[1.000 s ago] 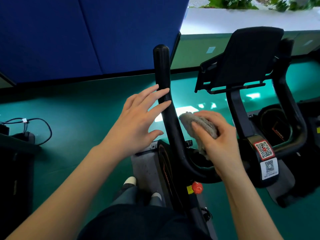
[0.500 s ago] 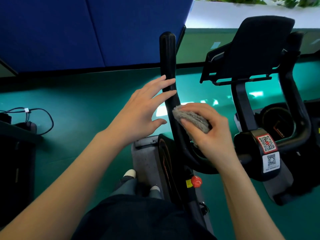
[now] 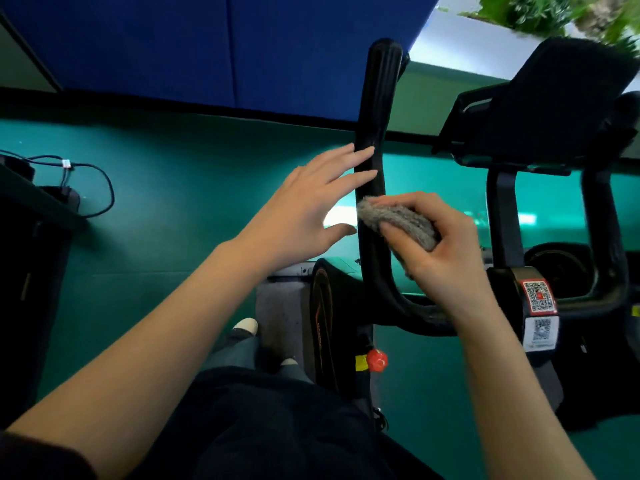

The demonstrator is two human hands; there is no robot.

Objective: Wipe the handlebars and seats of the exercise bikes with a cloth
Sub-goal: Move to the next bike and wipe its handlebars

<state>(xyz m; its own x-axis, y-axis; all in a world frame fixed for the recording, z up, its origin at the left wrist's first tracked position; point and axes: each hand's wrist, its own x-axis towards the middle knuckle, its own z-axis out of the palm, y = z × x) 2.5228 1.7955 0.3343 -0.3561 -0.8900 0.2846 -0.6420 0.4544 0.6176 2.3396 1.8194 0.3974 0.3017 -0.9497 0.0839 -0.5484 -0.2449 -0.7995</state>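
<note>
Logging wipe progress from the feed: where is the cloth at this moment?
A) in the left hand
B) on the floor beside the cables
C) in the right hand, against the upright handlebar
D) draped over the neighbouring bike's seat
C: the right hand grips the grey cloth, whose end lies against the black handlebar, just below the straight fingers of the left hand.

QR-code stickers on bike column
</note>
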